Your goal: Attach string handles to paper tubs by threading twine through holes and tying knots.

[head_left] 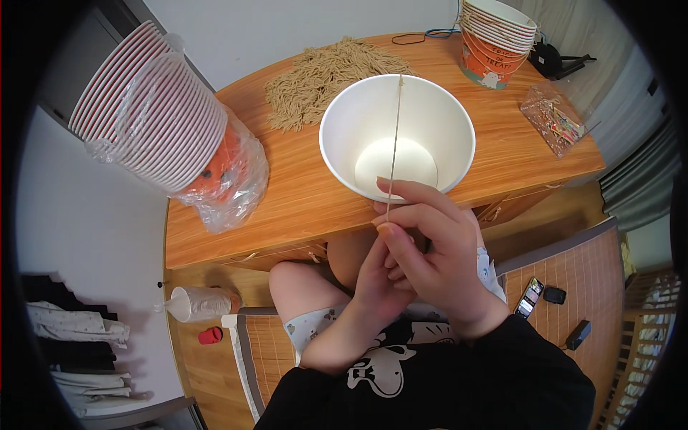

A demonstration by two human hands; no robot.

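Note:
A white paper bucket (pixel 344 143) stands on the wooden table, its open mouth facing up toward me. A thin tan cord (pixel 395 132) runs taut from the bucket's far rim, across the opening, to my fingers at the near side. My right hand (pixel 441 247) pinches the cord between thumb and fingers, with the index finger against it higher up. Below and beside it, my left hand (pixel 380 287) is closed, its fingers partly covered by the right hand; what it grips is hidden. Behind the bucket lies a heap of tan cords (pixel 322 79).
At left leans a tall stack of nested orange buckets (pixel 154 118) in clear plastic. Back right are stacked buckets with cord handles (pixel 491 54) and a clear bag of small pieces (pixel 555 122). A phone (pixel 529 297) lies on the mat at my right.

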